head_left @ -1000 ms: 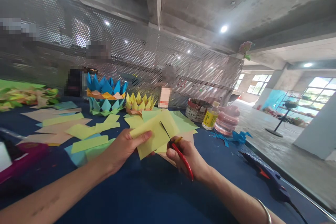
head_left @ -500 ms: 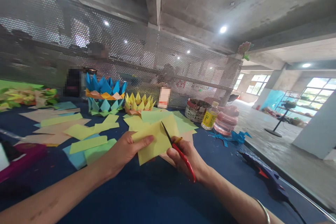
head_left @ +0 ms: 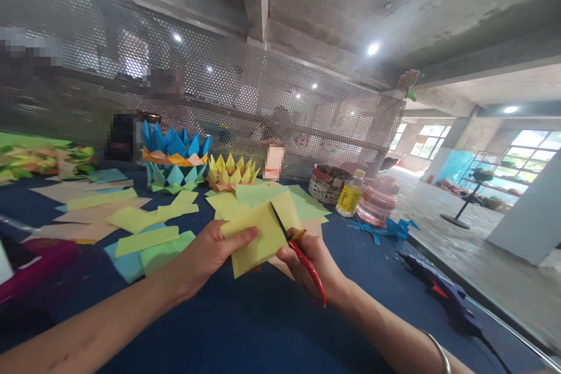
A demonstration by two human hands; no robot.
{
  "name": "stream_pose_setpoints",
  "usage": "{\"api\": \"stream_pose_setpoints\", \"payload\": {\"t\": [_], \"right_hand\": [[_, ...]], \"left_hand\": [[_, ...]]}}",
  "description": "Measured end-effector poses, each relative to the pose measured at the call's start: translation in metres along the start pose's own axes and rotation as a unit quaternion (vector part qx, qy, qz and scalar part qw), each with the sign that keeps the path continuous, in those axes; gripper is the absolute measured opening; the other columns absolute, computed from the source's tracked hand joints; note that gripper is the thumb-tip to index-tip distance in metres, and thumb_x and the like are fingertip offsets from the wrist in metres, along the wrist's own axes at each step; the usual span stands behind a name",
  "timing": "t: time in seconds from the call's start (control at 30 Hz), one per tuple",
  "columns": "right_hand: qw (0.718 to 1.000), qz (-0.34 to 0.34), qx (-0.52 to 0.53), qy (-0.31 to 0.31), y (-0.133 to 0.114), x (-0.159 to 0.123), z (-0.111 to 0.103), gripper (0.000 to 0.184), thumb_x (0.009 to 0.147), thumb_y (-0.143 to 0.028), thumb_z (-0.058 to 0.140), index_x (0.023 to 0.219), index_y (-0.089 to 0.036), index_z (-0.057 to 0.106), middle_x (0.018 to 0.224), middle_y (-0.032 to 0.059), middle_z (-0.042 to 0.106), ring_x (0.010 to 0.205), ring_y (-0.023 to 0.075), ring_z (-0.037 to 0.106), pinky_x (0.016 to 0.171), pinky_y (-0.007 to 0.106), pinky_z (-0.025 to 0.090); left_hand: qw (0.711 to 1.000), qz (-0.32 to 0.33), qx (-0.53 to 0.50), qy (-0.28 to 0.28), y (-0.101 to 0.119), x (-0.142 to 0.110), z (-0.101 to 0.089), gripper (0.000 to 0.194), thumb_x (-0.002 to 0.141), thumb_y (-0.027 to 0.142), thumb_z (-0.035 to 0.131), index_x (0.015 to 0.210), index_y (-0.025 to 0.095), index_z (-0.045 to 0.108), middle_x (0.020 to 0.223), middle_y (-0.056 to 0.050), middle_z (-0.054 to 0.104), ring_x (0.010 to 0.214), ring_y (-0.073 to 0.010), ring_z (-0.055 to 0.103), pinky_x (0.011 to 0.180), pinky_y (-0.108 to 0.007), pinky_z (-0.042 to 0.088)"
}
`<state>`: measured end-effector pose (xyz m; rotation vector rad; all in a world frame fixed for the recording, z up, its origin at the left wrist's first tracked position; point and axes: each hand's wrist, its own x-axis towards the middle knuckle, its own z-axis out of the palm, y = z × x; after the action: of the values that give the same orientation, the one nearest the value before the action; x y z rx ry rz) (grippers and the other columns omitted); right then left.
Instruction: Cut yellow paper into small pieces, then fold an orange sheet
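Observation:
Between thumb and fingers, my left hand (head_left: 225,245) pinches a sheet of yellow paper (head_left: 254,242) by its left side. My right hand (head_left: 313,260) grips a pair of red-handled scissors (head_left: 313,272), whose dark blade lies across the right part of the sheet. The lower blade is hidden behind the paper. Beyond the hands lie more loose yellow and green sheets (head_left: 309,203). Left of my left hand, yellow strips (head_left: 148,241) rest on blue and green paper (head_left: 169,254).
Folded-paper pieces, one blue, orange and green (head_left: 175,155) and one yellow (head_left: 234,172), stand at the back. A basket (head_left: 328,183), yellow-labelled bottle (head_left: 349,196) and pink container (head_left: 377,201) stand right. A glue gun (head_left: 451,292) lies near the table's right edge. Behind is a perforated metal screen (head_left: 245,87).
Almost nothing differs. The paper and scissors have shifted very slightly, with both hands keeping the same hold. A blurred shape now shows behind the screen at the far left.

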<state>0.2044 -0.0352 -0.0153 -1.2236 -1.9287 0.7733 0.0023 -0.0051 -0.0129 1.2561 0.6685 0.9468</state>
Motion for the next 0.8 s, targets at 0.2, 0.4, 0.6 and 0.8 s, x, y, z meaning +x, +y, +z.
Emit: {"api": "stream_pose_setpoints", "payload": {"t": [0.2,0.4,0.6,0.8], "right_hand": [[0.998,-0.014,-0.059,0.0,-0.007,-0.002,-0.001,0.067,0.076,-0.079,0.04,0.084,-0.014,0.054,0.059,-0.0041,0.041,0.051,0.0084,0.033,0.045,0.022,0.023],[0.998,-0.028,-0.055,-0.01,-0.007,-0.003,-0.003,0.061,0.079,-0.076,0.039,0.078,-0.016,0.05,0.061,-0.0032,0.043,0.05,0.008,0.036,0.045,0.022,0.025],[1.0,-0.001,-0.007,-0.01,-0.01,-0.006,-0.002,0.057,0.081,-0.073,0.041,0.084,-0.016,0.049,0.053,-0.0057,0.041,0.046,0.007,0.034,0.043,0.022,0.021],[0.999,0.013,0.028,-0.011,-0.013,-0.007,0.0,0.054,0.082,-0.071,0.043,0.086,-0.017,0.049,0.05,-0.0074,0.038,0.042,0.0061,0.03,0.042,0.022,0.019]], "left_hand": [[1.0,-0.004,0.002,-0.002,0.0,0.001,-0.001,0.025,0.073,0.04,0.073,0.082,0.017,0.073,0.073,0.0,0.073,0.061,-0.0144,0.063,0.053,-0.022,0.053],[1.0,-0.011,-0.005,-0.011,-0.005,0.003,-0.001,0.026,0.073,0.04,0.073,0.089,0.019,0.072,0.078,-0.001,0.074,0.064,-0.0169,0.065,0.058,-0.028,0.056],[0.999,-0.024,0.01,-0.02,-0.01,0.001,0.0,0.033,0.074,0.041,0.072,0.099,0.02,0.071,0.082,-0.003,0.075,0.063,-0.0178,0.065,0.058,-0.031,0.056],[0.999,-0.026,0.007,-0.025,-0.006,0.0,0.003,0.032,0.072,0.04,0.074,0.096,0.02,0.072,0.074,-0.001,0.073,0.06,-0.016,0.064,0.056,-0.028,0.057]]}}
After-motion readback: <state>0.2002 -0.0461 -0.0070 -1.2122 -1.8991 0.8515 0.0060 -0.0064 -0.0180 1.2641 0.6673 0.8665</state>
